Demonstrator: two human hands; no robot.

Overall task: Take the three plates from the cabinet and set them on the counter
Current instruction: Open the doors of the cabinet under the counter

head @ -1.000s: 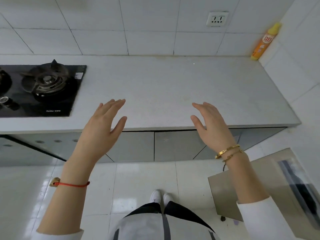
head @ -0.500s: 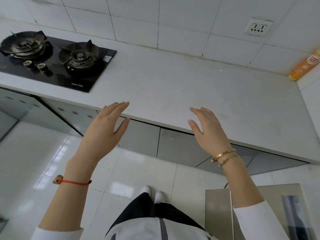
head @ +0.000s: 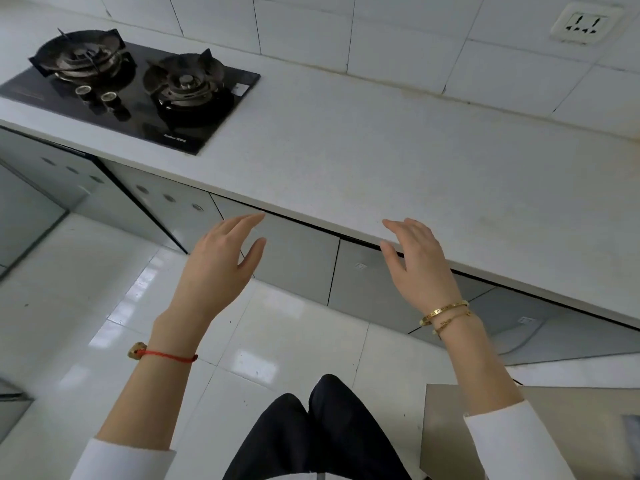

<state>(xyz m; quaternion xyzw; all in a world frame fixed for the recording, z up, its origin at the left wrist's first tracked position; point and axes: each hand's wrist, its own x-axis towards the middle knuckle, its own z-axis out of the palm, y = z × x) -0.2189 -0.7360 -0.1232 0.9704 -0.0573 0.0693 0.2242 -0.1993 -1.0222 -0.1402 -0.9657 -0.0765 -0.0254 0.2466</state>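
No plate shows in this view. The white counter (head: 381, 161) runs from upper left to right, bare where I look. Under it are grey cabinet doors (head: 294, 268), all closed as far as I can see. My left hand (head: 218, 268) hovers in front of those doors, fingers straight and empty. My right hand (head: 419, 261) is raised at the counter's front edge, fingers relaxed, holding nothing. Both hands are apart from the counter and doors.
A black two-burner gas stove (head: 138, 84) is set in the counter at the upper left. A wall socket (head: 585, 24) sits on the white tiles at top right. A beige panel (head: 554, 427) stands at lower right over the glossy white floor (head: 86, 306).
My view has swung left and down, so the stove now shows fully and the orange bottle has left the frame. Both hands stay raised and empty, now lower against the cabinet fronts.
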